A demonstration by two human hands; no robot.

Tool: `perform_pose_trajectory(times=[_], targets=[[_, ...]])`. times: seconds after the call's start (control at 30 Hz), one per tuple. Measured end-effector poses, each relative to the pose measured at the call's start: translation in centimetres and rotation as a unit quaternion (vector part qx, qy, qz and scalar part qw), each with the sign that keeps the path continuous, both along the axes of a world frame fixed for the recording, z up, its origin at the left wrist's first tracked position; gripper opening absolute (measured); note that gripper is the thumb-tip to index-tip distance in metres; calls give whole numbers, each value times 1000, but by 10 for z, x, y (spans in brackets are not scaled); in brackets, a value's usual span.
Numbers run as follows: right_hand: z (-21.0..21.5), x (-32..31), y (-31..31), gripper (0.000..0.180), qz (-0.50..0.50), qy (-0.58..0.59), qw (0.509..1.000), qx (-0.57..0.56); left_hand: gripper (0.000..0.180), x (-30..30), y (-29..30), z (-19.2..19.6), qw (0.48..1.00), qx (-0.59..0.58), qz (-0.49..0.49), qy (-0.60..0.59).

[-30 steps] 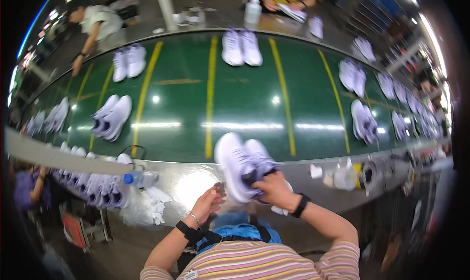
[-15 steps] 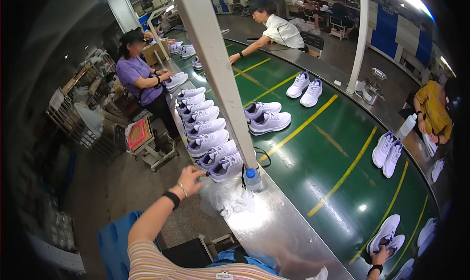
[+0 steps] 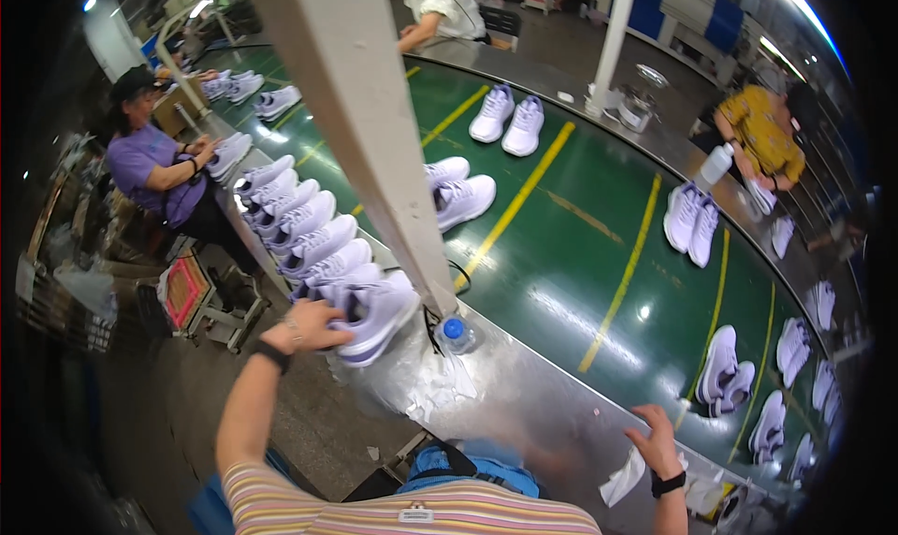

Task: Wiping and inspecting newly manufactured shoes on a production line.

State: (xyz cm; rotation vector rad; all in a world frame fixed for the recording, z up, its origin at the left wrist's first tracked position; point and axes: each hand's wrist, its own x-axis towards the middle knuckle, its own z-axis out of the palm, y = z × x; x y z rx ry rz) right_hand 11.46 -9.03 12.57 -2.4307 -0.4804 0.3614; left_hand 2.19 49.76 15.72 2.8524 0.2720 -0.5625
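Belt: long green surface crossed by yellow lines (image 3: pixel 580 254), carrying several lavender pairs.
Table: grey metal table (image 3: pixel 552 409) along the belt's near edge.
Row: pale lavender lace-up shoes (image 3: pixel 309 217) lined side by side on the table, left of the pale painted post (image 3: pixel 351 114).
Belt pair: two lavender shoes with dark linings (image 3: pixel 718 362) between yellow lines at right. Half a second ago the right hand was on them; they now sit released.
Held shoe: lavender shoe with a pale sole (image 3: pixel 388 315), tilted at the row's near end, just left of the bottle.
Left hand: grip clamped at the shoe's heel collar (image 3: pixel 313 322); earlier the fingers were only reaching its way. Handling appears to have passed from belt to row.
Right hand: fingers and thumb apart, nothing held (image 3: pixel 658 441), beside the belt edge; judged free.
Bottle: clear plastic, blue cap (image 3: pixel 456 334), against the post's foot.
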Motion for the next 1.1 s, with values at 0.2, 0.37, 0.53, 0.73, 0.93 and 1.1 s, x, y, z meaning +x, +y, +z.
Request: perform_pose_trajectory(times=[0.2, 0.37, 0.53, 0.73, 0.93, 1.1], targets=[[13, -29, 59, 28, 148, 121, 975, 115, 39, -68, -62, 117, 991, -86, -99, 41], [-5, -63, 53, 27, 157, 353, 901, 198, 34, -44, -180, 82, 966, -195, -172, 12], [-78, -111, 31, 55, -121, 282, 856, 415, 34, -28, -343, -41, 953, -142, -223, -148], [-145, -120, 16, 74, -283, 222, 816, 452, 34, -36, -370, -98, 910, -339, -121, -205], [-149, -117, 34, 73, -311, 135, 904, 259, 78, -10, -318, -190, 896, -424, 114, -64], [-143, -110, 26, 68, -362, 246, 758, 483, 59, 11, -308, -190, 789, -573, 200, 98]])
